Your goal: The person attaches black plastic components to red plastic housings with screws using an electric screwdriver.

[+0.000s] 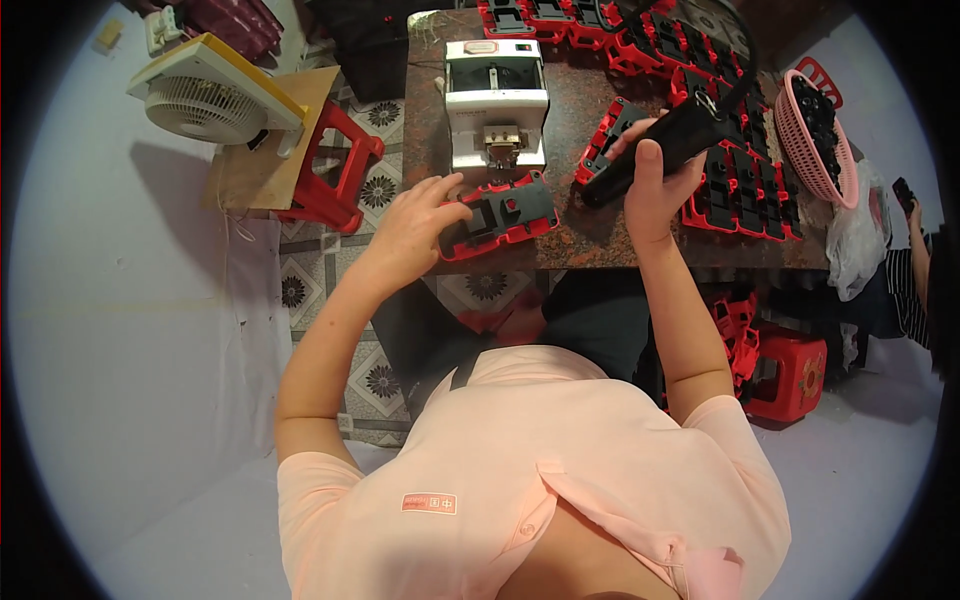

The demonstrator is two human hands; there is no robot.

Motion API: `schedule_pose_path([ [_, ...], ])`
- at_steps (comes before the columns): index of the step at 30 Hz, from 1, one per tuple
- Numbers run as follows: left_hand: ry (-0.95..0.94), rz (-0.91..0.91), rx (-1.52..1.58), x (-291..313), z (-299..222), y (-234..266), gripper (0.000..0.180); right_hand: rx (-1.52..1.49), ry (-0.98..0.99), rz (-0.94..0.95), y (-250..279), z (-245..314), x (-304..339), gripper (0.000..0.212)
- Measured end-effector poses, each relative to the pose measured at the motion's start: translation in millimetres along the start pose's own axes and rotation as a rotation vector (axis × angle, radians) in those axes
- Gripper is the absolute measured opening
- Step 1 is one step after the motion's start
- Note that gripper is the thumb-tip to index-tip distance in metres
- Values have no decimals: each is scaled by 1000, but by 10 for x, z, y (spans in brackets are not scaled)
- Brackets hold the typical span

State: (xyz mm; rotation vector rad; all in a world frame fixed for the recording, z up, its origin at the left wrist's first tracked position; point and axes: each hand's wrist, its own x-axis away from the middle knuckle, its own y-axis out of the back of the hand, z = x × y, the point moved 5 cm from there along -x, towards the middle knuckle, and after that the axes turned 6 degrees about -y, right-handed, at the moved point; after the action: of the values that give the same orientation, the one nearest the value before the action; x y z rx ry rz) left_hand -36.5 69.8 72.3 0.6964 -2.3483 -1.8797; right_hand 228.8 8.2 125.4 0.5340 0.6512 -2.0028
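My left hand (420,219) grips the left end of a red and black plastic housing (512,212) at the near edge of the table, its fingers bent over it. Just beyond that housing stands a white screw feeder (497,112) with a metal outlet at its front. My right hand (660,190) is wrapped around a black corded electric screwdriver (655,155), thumb up along its side. The tool is tilted, its lower end pointing left; its tip is hard to make out. Behind the right hand lies another red and black housing (612,128), partly covered by the tool.
Rows of red and black housings (745,190) cover the table's right and far sides. A pink basket (800,140) of black parts stands at the right edge. At left a fan (210,105) sits on a board over a red stool (335,170). Another person (905,270) is at far right.
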Motion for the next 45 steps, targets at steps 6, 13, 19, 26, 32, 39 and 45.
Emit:
schedule_pose_path([
  [6, 257, -118, 42, -367, -446, -408, 65, -122, 67, 92, -586, -218, -274, 44],
  [13, 219, -321, -221, -405, -608, -808, 63, -165, 31, 98, -1016, -598, -208, 40],
  [19, 208, -287, -170, -405, -640, -768, 64, -2, -5, 105, -993, -685, -186, 55],
  [26, 231, -305, -173, -403, -595, -763, 69, 82, 155, 230, -1112, -616, -230, 41],
  [32, 214, -303, -155, -405, -589, -809, 68, 9, 116, 169, -1080, -729, -217, 55],
  [39, 218, -308, -150, -404, -553, -754, 67, -13, 47, 220, -1075, -669, -145, 48],
  [45, 213, -306, -159, -390, -579, -695, 70, -135, 12, 164, -1123, -573, -125, 40],
])
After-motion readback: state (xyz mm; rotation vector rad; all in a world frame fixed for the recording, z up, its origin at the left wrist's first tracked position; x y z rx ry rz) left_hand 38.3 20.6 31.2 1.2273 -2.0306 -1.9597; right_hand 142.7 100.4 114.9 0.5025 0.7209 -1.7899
